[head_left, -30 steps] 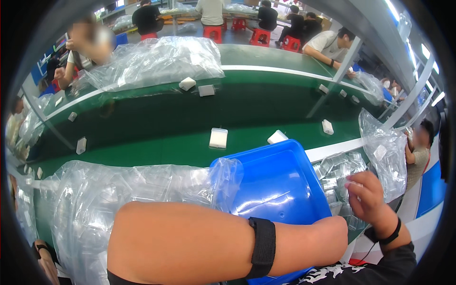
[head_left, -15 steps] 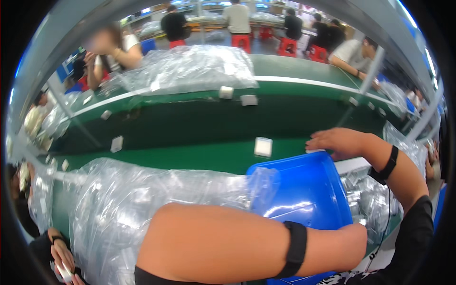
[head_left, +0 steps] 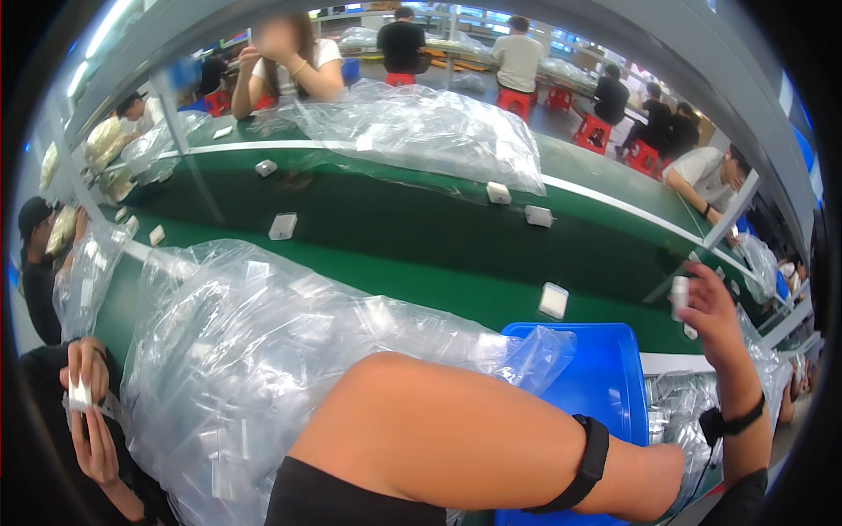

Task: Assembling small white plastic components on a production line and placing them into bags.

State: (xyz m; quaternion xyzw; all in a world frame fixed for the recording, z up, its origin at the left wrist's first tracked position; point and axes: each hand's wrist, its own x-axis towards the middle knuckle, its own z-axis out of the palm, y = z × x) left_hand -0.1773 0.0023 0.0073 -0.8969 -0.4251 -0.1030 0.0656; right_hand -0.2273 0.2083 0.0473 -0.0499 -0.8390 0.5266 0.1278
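Note:
My right hand (head_left: pixel 712 314) is raised over the far right of the green belt. Between its thumb and fingers is a small white box (head_left: pixel 680 296), blurred a little. My left forearm reaches across the lower middle, over a blue plastic bin (head_left: pixel 633 386). The back of my left hand (head_left: pixel 660 478) shows beside the bin's right side; its fingers are turned away and hidden. On the belt (head_left: pixel 421 272), a white box (head_left: pixel 553 300) lies just beyond the bin. Clear plastic-wrapped pieces (head_left: pixel 680 408) are heaped to the right of the bin.
A large clear plastic bag (head_left: pixel 263 351) of pieces covers the near left, its edge over the bin. Another bag (head_left: pixel 421 131) lies across the belt. More white boxes (head_left: pixel 282 226) are spread along it. At left, a co-worker's hands (head_left: pixel 88 403) hold a white piece. Metal posts (head_left: pixel 732 206) frame the line.
My right hand has risen from the belt beside the bin, now with a white box in its fingers. The view has turned left and tilted. My left forearm still crosses the bin.

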